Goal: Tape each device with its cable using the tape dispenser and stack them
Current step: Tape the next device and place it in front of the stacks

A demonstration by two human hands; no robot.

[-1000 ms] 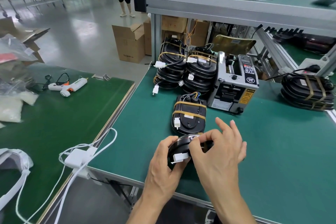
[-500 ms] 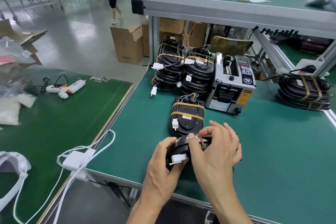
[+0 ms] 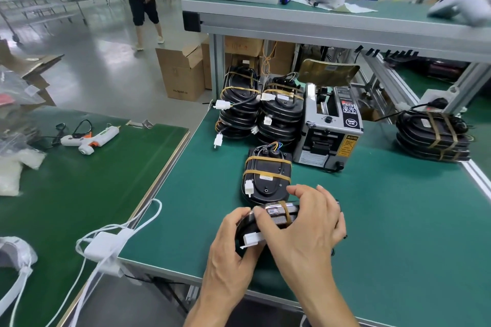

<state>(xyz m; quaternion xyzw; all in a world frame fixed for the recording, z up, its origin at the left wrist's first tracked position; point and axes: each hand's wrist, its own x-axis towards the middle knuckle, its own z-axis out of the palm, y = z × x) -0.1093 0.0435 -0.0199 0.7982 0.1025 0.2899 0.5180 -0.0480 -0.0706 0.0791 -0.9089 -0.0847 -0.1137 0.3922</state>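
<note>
Head view, single frame. Both hands work one black device (image 3: 273, 216) held near the front edge of the green bench (image 3: 398, 233), just in front of a finished unit (image 3: 267, 175) that lies flat with two bands of tan tape across it. Left hand (image 3: 231, 247): fingers curled round the left end of the device, thumb on its upper rim, close to the white cable connector (image 3: 251, 239). Right hand (image 3: 305, 228): draped over the top and right side, fingers curled, thumb pressing beside a tan tape strip (image 3: 285, 214) that crosses the casing (whether the strip's far end is stuck down cannot be told). Behind stand the tape dispenser (image 3: 328, 130) and, to its left, two stacks of taped units (image 3: 261, 111); a third stack (image 3: 433, 135) sits well apart at the right.

Handling, as a judgement: the casing looks rigid, smooth and moderately heavy, so it may slip if held by its glossy faces; a hold across the two narrow ends seems safest. The coiled cable is springy and tends to unwind, so it should be pinned under a thumb until tape holds it. The connector and fine wires look fragile and are no place to pull.
</note>
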